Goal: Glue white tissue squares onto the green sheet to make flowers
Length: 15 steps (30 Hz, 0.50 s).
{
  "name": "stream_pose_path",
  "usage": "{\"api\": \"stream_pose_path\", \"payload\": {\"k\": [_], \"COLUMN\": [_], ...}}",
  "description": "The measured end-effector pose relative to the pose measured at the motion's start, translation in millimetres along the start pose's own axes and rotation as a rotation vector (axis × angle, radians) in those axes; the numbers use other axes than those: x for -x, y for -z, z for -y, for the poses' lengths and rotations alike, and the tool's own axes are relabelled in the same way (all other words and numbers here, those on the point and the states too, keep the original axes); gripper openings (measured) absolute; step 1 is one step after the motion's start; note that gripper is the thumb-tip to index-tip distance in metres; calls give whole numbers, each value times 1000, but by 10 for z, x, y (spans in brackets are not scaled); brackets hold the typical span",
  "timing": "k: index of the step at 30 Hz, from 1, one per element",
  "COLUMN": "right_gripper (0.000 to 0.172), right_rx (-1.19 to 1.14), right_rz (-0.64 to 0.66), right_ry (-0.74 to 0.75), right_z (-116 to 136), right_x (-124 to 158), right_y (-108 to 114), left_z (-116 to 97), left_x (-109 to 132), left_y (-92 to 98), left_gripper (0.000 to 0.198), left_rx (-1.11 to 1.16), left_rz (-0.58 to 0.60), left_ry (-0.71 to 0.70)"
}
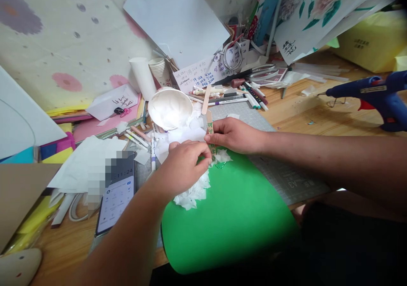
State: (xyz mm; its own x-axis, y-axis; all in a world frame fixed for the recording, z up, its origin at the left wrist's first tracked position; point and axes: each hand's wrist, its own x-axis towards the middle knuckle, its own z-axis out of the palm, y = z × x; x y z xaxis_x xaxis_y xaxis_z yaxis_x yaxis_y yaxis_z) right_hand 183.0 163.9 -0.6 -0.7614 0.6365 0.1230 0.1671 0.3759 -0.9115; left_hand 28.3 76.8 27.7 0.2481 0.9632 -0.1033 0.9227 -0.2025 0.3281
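A green sheet (222, 218) lies in front of me and hangs over the table's front edge. Crumpled white paper pieces (193, 195) cover part of its left side, with more near its upper edge. My right hand (233, 134) pinches a flat wooden stick (210, 127) with green marks, its lower end down at the paper pieces. Beside it my left hand (187, 163) has thumb and forefinger together close to the stick's lower end; what they hold, if anything, is too small to tell. A green outline (221, 165) shows on the sheet just right of there.
Behind my hands stand a white bowl (171, 108), paper cups (142, 78) and scattered markers (254, 95). A blue glue gun (365, 92) is at the right. A phone (117, 201) lies left, beside a grey cutting mat (286, 182).
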Motion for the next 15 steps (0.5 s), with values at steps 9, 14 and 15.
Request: {"api": "stream_pose_path", "payload": {"k": [9, 14, 15], "right_gripper": [22, 22, 22], "right_rx": [24, 24, 22], "right_rz": [-6, -49, -50], "right_ry": [-18, -30, -31], "right_z": [30, -34, -48], "right_x": [24, 10, 7], "right_y": [3, -10, -12], "left_z": [-14, 29, 35], "left_x": [-15, 1, 5], "left_y": [-102, -77, -71], "left_gripper": [35, 5, 2], "left_rx": [-128, -98, -106], "left_rz": [-41, 2, 6], "left_ry": [7, -55, -62]}}
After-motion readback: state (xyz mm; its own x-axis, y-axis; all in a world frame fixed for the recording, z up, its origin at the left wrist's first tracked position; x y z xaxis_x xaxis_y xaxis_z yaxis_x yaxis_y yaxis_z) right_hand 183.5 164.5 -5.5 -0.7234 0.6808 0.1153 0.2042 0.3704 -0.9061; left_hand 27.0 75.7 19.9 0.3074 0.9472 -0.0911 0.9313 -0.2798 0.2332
